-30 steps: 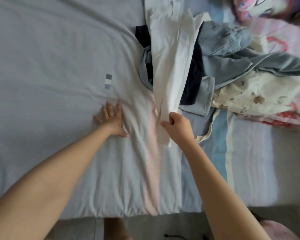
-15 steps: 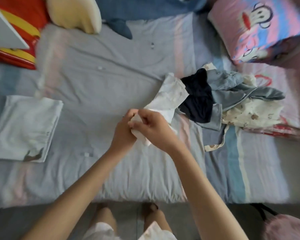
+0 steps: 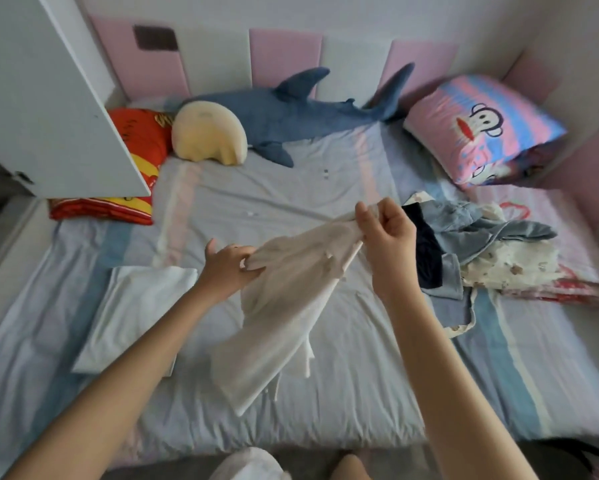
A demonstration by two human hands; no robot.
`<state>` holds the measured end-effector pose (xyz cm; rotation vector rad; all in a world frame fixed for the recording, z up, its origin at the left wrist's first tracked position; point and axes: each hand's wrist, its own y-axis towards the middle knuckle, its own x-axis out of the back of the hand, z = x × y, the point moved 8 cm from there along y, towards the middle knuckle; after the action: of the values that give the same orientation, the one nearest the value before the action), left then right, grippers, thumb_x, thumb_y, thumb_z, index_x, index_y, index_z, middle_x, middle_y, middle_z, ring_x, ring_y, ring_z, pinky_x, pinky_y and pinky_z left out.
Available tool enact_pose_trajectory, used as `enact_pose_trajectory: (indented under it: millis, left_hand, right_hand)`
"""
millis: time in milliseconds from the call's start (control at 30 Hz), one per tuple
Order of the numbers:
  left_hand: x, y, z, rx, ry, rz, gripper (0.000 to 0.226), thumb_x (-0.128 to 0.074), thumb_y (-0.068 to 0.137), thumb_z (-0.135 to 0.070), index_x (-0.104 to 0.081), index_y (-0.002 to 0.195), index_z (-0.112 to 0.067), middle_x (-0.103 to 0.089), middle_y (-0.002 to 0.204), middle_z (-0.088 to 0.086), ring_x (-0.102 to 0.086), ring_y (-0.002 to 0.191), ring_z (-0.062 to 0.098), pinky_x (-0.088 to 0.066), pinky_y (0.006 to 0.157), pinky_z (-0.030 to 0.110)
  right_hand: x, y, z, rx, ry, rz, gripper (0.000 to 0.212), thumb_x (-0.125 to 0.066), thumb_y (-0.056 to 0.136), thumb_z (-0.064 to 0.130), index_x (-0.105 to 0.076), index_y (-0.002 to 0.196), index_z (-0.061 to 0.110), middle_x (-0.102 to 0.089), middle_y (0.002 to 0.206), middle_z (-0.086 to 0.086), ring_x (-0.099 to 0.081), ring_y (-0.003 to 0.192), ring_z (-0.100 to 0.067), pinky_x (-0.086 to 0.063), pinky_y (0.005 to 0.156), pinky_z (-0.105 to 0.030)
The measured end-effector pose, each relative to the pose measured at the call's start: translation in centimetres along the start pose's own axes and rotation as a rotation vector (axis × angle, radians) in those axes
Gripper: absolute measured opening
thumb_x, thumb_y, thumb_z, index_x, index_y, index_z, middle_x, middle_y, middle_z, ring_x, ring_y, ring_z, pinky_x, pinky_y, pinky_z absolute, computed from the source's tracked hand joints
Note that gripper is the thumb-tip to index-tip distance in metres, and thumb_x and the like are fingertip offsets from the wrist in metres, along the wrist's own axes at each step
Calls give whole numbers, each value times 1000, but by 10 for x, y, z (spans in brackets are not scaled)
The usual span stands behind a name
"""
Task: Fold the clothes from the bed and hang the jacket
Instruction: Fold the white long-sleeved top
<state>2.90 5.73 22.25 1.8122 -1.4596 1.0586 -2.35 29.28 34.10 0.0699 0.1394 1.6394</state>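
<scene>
1. The white garment hangs bunched and twisted between the two hands. It could land on the bed creased or lopsided if it is laid down before its top edge is pulled straight.
2. Each grip takes only a small pinch of thin cloth. A sharp shake to open the garment could tug the edge out of one pinch, and that side would drop in a heap.
3. The folded white piece lies on the bed just left of the hanging cloth. A wide sweep to that side could drag across it and undo the fold.
4. The left hand has its fingers and thumb closed on the garment's left end, and this is the lower grip.
5. The right hand is raised higher, with its thumb and fingertips pinching the garment's upper right end.
6. The garment slopes from the right grip down to the left grip. Most of it hangs below both, between the forearms and over the front part of the bed. I cannot tell whether its lowest end touches the sheet.
7. The pile of clothes lies on the bed to the right of the right hand, apart from the held garment and not yet folded. The blue denim piece in it may be the jacket.
</scene>
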Motion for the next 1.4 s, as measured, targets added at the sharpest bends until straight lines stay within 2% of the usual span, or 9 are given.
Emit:
enact_pose_trajectory:
  millis: [100, 300, 400, 500, 767, 967, 1167, 1267, 1400]
  left_hand:
    - [20, -5, 3, 101, -281, 17, 57, -47, 62, -58, -62, 67, -3, -61, 64, 12, -54, 62, 21, -35, 64, 32]
    - [94, -16, -55, 186, -765, -221, 10, -62, 90, -21, -60, 81, -16, -59, 75, -8, -53, 64, -3, -42, 59, 7]
    - [133, -13, -109, 27, -725, -212, 22, -66, 88, -19, -56, 107, -18, -59, 87, -11, -56, 79, 2, -43, 62, 6]
    - [152, -10, -143, -105, -628, -173, 33, -72, 83, -18, -58, 113, -13, -63, 97, -7, -61, 91, 9, -48, 72, 14]
    - [221, -25, -213, -366, -88, -242, 28, -77, 72, -7, -63, 94, -17, -65, 83, -3, -62, 79, 12, -43, 66, 18]
    - [209, -24, -176, -106, 39, -107, 23, -61, 75, -10, -49, 61, -23, -52, 59, -8, -48, 57, 6, -33, 49, 14]
    - [214, -38, -137, 40, -374, -77, 52, -64, 72, -45, -64, 109, -8, -65, 104, 0, -62, 97, 18, -47, 90, 31]
    - [230, -43, -139, 43, -541, -171, 13, -52, 96, -19, -62, 103, -14, -64, 94, -6, -65, 87, 10, -48, 75, 18]
    - [246, -42, -167, 95, -770, -273, 18, -46, 97, -27, -63, 93, -23, -67, 88, -4, -66, 77, 11, -49, 63, 17]
  right_hand:
    - [-6, 5, 5, -35, -61, -60, 39, -61, 90, 17, -32, 65, 15, -21, 61, 2, -20, 58, -9, -19, 54, -27]
    - [-45, 27, 34, 11, -157, 111, 17, -63, 90, 14, -48, 89, 20, -51, 85, 7, -51, 83, -9, -44, 79, -25]
    - [-71, 20, 62, 205, -320, 469, 63, -76, 80, 20, -37, 130, 26, -42, 132, 6, -38, 123, -6, -30, 100, -5]
    - [-94, 7, 69, 319, -460, 713, 85, -81, 73, 27, -29, 139, 35, -38, 139, 15, -35, 130, -5, -31, 110, -21]
    - [-52, 58, 153, 540, -308, 364, 8, -62, 78, 3, -63, 85, 2, -65, 74, -6, -53, 68, -4, -43, 62, -25]
    - [-21, 70, 211, 692, -182, 188, 41, -39, 66, -4, -68, 93, 8, -61, 76, 12, -55, 68, 14, -39, 63, -8]
    - [16, 87, 228, 689, -285, 58, 37, -41, 67, 3, -69, 89, 10, -63, 72, 7, -55, 65, -2, -40, 58, -22]
    - [28, 102, 223, 632, -485, -14, 27, -48, 75, 3, -69, 89, 13, -62, 73, 1, -59, 72, -19, -36, 56, -29]
    - [38, 108, 210, 561, -568, -86, 16, -54, 81, 8, -67, 89, 10, -56, 70, 0, -55, 71, -23, -25, 55, -30]
